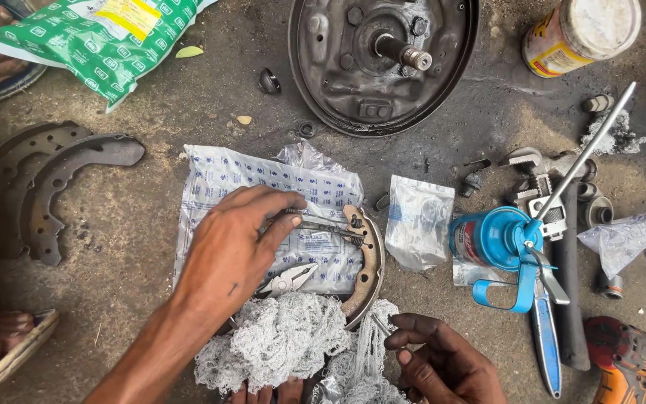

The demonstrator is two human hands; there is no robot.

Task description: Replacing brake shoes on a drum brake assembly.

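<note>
Left hand (229,251): lies palm down on the plastic bag (263,194), fingers spread narrow, fingertips on the spring (323,224); it grips nothing that shows.
Right hand (443,359): low in view, fingers curled loosely by the rag (285,337); whether it pinches anything I cannot tell.
Spring: stretched across the new brake shoe (371,262), its far end hooked near the shoe's top.
Brake shoe: curved, on the bag's right edge, its lower end under the rag.
Pliers (289,279): on the bag, just under the left palm.
Old shoes (54,183): two rusty ones on the floor (143,247), well to the left.
Backing plate (383,60): round, with axle stub, above the bag.
Oil can (499,239): blue, right of a small clear packet (416,221).
Drill (629,366): orange, bottom right corner.
</note>
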